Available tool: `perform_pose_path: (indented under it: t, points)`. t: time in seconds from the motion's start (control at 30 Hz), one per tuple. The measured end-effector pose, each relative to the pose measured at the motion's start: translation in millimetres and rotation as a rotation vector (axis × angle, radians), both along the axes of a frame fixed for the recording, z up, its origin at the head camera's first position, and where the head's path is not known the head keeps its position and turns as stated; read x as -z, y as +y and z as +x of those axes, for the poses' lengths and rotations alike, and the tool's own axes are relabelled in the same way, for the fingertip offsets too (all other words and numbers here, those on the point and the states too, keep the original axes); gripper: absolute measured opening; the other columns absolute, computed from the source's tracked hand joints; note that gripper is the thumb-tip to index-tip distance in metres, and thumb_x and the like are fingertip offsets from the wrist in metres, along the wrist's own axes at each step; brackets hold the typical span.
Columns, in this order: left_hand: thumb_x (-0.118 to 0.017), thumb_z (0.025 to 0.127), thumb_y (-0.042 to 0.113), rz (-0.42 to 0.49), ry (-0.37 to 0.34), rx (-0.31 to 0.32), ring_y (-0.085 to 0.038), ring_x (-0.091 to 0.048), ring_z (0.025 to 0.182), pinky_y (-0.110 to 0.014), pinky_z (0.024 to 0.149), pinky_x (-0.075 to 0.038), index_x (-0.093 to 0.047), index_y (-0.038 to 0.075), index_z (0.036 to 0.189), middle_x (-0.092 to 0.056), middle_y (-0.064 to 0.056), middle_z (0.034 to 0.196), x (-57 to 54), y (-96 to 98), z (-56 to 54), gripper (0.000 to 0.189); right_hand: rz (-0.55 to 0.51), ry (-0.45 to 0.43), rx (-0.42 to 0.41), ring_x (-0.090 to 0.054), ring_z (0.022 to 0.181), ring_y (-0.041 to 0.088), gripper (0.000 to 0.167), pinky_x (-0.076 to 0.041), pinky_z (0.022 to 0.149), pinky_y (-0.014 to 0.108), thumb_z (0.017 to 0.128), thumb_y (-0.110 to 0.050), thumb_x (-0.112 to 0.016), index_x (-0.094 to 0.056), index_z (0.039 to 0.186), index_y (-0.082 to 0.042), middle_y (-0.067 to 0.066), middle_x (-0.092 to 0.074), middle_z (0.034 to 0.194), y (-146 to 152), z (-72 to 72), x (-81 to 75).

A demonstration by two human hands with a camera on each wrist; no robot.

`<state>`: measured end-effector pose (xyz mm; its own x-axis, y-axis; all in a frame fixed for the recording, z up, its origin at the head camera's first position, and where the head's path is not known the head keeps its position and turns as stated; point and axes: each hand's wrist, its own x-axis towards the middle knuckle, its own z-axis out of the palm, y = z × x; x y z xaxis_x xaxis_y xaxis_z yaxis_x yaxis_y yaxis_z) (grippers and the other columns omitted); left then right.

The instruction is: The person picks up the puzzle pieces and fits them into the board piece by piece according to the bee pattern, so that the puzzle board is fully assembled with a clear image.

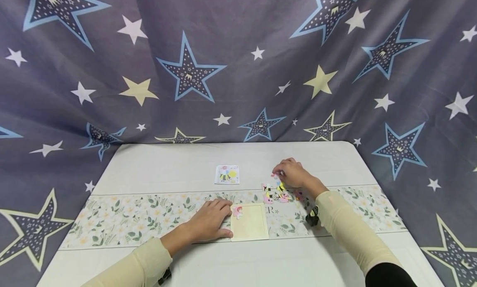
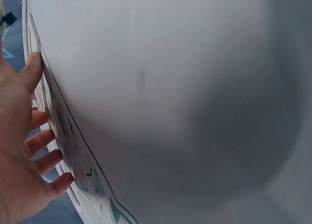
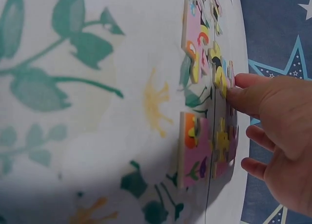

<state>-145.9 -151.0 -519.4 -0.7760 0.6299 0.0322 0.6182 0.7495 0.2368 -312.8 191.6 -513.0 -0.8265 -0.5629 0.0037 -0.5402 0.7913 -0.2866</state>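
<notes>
The shallow tray (image 1: 249, 229) lies just to the right of the left hand (image 1: 210, 220), touching it; that hand seems to brace the tray so it won't slide on the table (image 1: 149, 167). One puzzle piece (image 1: 237, 212) sits in the tray's far corner on the left hand's side, probably because its edges suit that corner. The bee card (image 1: 227, 174) lies face up beyond the left hand, most likely as a picture to check against. Loose pieces (image 1: 268, 200) lie scattered on the near side of the right hand (image 1: 293, 173), within its easy reach.

The left hand is spread, thumb and fingers apart along the tray's side, gripping nothing. The right hand's thumb and forefinger come close together at a pink piece (image 1: 274, 175); whether they pinch it I cannot tell.
</notes>
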Motion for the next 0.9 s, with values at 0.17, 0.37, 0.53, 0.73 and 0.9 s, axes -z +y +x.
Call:
perform_pose_path:
  t: [0.17,0.37,0.53,0.73,0.9]
  points:
    - [-0.072,0.085,0.061,0.0,-0.003,-0.001,-0.027,-0.051,0.135,-0.052,0.107,-0.043,-0.062,0.015,0.115,-0.055,-0.006,0.145,-0.7,-0.4,0.0,0.056,-0.005,-0.003,-0.018,-0.054,0.126,0.039,0.02,-0.044,0.09,0.061,0.097,-0.014,-0.066,-0.075,0.112,-0.025,0.0,-0.07,0.109,0.3,-1.3,0.4]
    - [-0.072,0.085,0.06,-0.003,-0.001,-0.002,-0.027,-0.051,0.134,-0.052,0.107,-0.043,-0.062,0.015,0.116,-0.055,-0.006,0.145,-0.2,-0.1,0.5,0.055,-0.027,0.0,-0.026,-0.052,0.129,0.04,0.021,-0.042,0.093,0.062,0.096,-0.016,-0.068,-0.074,0.115,-0.023,0.002,-0.07,0.111,0.3,0.9,-3.0]
    - [-0.072,0.085,0.06,-0.001,-0.006,-0.004,-0.027,-0.051,0.134,-0.052,0.108,-0.043,-0.062,0.015,0.116,-0.055,-0.006,0.145,-0.6,0.6,1.4,0.055,-0.058,-0.012,-0.042,-0.049,0.133,0.039,0.027,-0.039,0.1,0.064,0.095,-0.017,-0.07,-0.072,0.122,-0.021,0.004,-0.071,0.122,-4.8,10.5,-8.5]
    - [-0.073,0.085,0.06,0.005,0.0,-0.002,-0.027,-0.051,0.134,-0.052,0.107,-0.043,-0.062,0.015,0.116,-0.055,-0.006,0.145,-1.6,0.9,1.1,0.055,-0.111,0.02,-0.113,-0.05,0.13,0.038,0.025,-0.04,0.102,0.061,0.095,-0.017,-0.07,-0.074,0.12,-0.018,0.004,-0.071,0.117,-21.8,32.3,-16.0]
    - [-0.073,0.085,0.059,0.007,-0.001,0.005,-0.028,-0.052,0.134,-0.052,0.107,-0.043,-0.062,0.015,0.115,-0.055,-0.007,0.144,-2.1,0.6,1.1,0.055,-0.145,0.049,-0.235,-0.054,0.124,0.034,0.024,-0.043,0.103,0.059,0.096,-0.018,-0.07,-0.074,0.119,-0.016,0.003,-0.071,0.112,-38.1,55.1,-16.0]
